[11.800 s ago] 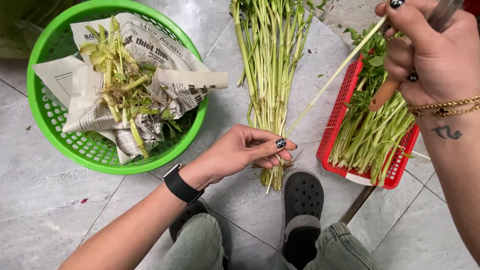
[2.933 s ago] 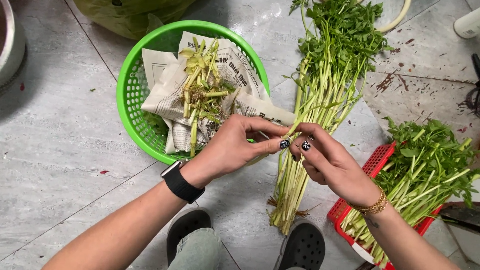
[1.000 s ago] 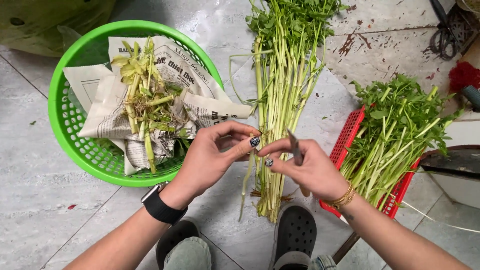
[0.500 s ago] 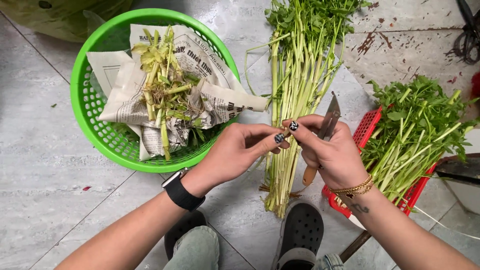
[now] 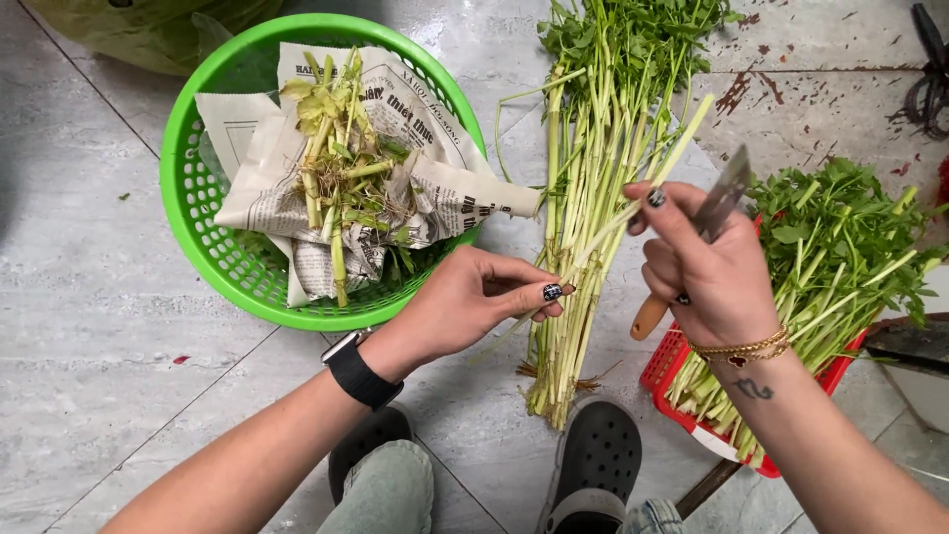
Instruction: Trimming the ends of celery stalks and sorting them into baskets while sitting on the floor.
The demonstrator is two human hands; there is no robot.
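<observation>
Green stem [image 5: 633,203] spans between both hands above floor [image 5: 89,326], over loose stem bundle [image 5: 583,247]. Long, thin, pale green; judged light, bendy, easily snapped; best held near cut end. Left hand [image 5: 474,302] fingers pinch lower end. Right hand [image 5: 707,272] fingers wrap wooden-handled knife [image 5: 697,237], thumb against stem. Green basket [image 5: 198,247]: perforated plastic, crumpled newspaper [image 5: 435,188], limp trimmings. Red basket [image 5: 672,366]: leafy stalks.

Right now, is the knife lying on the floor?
No. The right hand holds the knife up, blade raised, beside the stem pinched by the left hand.
</observation>
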